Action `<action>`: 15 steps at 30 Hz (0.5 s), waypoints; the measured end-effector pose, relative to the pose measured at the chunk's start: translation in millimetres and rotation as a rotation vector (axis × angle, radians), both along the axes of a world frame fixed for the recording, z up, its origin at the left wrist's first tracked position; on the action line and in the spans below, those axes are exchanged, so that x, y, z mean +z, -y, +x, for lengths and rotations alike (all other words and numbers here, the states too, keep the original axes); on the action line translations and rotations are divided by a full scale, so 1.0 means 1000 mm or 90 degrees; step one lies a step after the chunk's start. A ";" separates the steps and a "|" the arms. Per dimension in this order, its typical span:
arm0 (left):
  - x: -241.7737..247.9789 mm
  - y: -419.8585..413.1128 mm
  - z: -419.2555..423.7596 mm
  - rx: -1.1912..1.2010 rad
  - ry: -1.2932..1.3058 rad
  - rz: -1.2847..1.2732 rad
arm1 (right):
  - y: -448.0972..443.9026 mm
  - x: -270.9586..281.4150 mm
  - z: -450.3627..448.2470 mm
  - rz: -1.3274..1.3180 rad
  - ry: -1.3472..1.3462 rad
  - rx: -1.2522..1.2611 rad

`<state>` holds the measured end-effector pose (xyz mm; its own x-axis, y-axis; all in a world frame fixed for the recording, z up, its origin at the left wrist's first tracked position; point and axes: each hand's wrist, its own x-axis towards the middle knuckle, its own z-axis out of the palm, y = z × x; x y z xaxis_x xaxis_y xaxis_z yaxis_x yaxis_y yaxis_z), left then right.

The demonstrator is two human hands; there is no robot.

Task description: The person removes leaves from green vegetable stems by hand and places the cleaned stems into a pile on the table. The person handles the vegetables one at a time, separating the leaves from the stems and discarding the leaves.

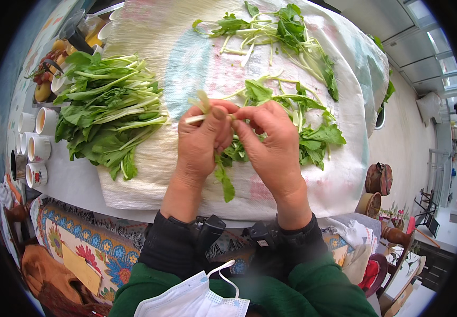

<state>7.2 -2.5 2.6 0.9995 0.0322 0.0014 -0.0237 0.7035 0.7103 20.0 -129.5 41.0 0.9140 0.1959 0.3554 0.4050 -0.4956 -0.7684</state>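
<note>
My left hand [202, 138] grips a leafy green stalk [195, 118], its pale cut end showing past the thumb and a leaf hanging below the fist. The fingertips of my right hand [270, 136] pinch at the same stalk, close against the left fingers. To the left lies a thick pile of leafy greens [109, 107], stems towards the middle. Beyond and beside my right hand are loose leaves and stems [319, 136]. More scattered greens [276, 31] lie at the far side. All rest on a white woven plastic sack [189, 158].
White cups [38, 148] stand by the table's left edge, near a tray of fruit [44, 91]. A patterned fringed cloth [93, 241] covers the seat in front of me. A face mask [193, 297] hangs at my chest. Round stools [378, 178] stand on the floor at right.
</note>
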 end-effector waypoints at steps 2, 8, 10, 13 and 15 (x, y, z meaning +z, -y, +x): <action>-0.002 -0.004 0.002 0.005 0.006 0.004 | 0.005 0.005 -0.001 -0.089 0.007 0.025; 0.011 -0.002 0.012 -0.033 0.104 -0.126 | 0.041 0.028 0.000 -0.060 -0.171 0.257; 0.015 0.005 0.012 0.084 -0.037 -0.122 | 0.059 0.031 0.004 0.021 -0.378 0.218; 0.016 0.004 0.010 0.044 -0.056 -0.177 | 0.070 0.020 0.016 -0.033 -0.203 -0.099; 0.015 -0.009 0.010 -0.166 0.061 -0.253 | 0.077 0.012 0.019 -0.027 -0.237 -0.102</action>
<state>17.5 6.5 17.1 0.9703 -0.2022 0.1325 0.1369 0.9113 0.3883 38.9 -206.5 53.4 0.9988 0.0473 -0.0116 0.0171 -0.5639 -0.8257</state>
